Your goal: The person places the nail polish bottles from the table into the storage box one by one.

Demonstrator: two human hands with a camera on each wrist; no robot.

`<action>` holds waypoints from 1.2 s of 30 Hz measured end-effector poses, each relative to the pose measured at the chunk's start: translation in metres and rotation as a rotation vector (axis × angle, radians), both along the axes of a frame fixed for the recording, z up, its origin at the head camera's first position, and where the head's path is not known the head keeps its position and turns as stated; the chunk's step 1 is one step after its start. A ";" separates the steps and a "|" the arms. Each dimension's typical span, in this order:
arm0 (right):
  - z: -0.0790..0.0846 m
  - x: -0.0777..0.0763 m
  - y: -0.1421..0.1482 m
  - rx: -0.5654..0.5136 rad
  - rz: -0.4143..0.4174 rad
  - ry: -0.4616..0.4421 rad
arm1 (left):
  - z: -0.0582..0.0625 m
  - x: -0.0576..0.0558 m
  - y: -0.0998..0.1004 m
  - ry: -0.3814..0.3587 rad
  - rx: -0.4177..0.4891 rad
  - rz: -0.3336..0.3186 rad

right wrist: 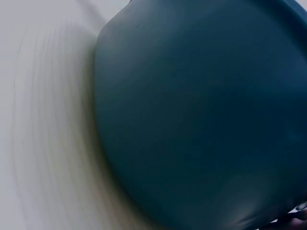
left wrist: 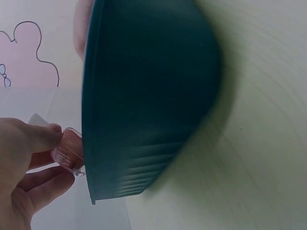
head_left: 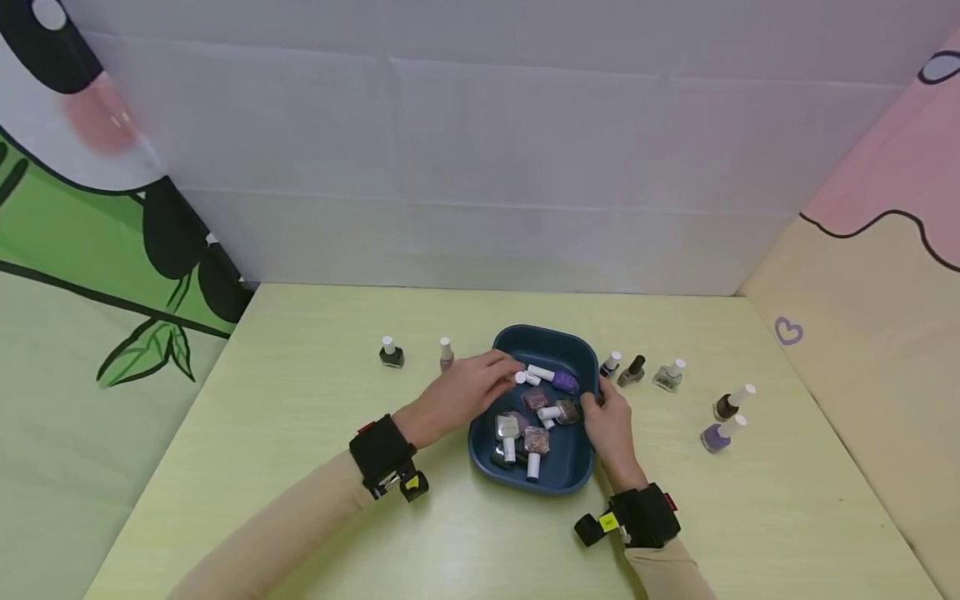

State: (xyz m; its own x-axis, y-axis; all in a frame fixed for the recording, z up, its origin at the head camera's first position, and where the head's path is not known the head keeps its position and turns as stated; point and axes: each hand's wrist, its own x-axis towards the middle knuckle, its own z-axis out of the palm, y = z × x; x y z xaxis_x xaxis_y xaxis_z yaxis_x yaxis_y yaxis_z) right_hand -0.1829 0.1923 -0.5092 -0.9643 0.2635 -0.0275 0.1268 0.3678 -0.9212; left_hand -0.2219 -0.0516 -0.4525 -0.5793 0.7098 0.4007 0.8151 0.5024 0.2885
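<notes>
A dark blue plastic basin (head_left: 577, 479) on the table holds several nail polish bottles, among them a purple one (head_left: 565, 382) and a glittery pink one (head_left: 536, 440). My left hand (head_left: 467, 390) reaches over the basin's left rim. Its thumb and fingers pinch a pinkish nail polish bottle (left wrist: 69, 151) with a white cap, at rim height in the left wrist view. On the opposite side, my right hand (head_left: 611, 429) grips the basin's rim, thumb at the inner edge. Only the basin's outer wall (right wrist: 201, 115) fills the right wrist view, with that hand out of sight.
Left of the basin stand a dark green bottle (head_left: 392, 353) and a pale pink one (head_left: 446, 354). To the right are a black-capped bottle (head_left: 632, 371), a clear glittery one (head_left: 669, 376), a dark brown one (head_left: 727, 406) and a purple one (head_left: 717, 437). Fabric walls border the table.
</notes>
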 end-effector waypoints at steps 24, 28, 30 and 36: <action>0.001 0.000 0.000 -0.010 -0.005 0.005 | -0.001 -0.007 0.032 0.264 -0.615 -0.139; 0.002 0.000 0.000 -0.014 -0.005 0.015 | -0.003 -0.008 0.036 0.316 -0.688 -0.139; 0.002 0.000 0.000 -0.012 -0.004 0.020 | -0.005 -0.008 0.037 0.330 -0.704 -0.142; 0.001 0.000 0.001 -0.007 -0.003 0.028 | -0.010 -0.006 0.038 0.384 -0.739 -0.155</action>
State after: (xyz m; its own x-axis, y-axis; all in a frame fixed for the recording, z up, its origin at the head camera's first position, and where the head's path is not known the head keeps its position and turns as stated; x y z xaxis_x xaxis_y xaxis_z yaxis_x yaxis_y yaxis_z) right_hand -0.1830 0.1932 -0.5084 -0.9638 0.2666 -0.0020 0.1019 0.3615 -0.9268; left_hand -0.2284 -0.0133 -0.4622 -0.3721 0.9269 -0.0489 0.8648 0.3271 -0.3810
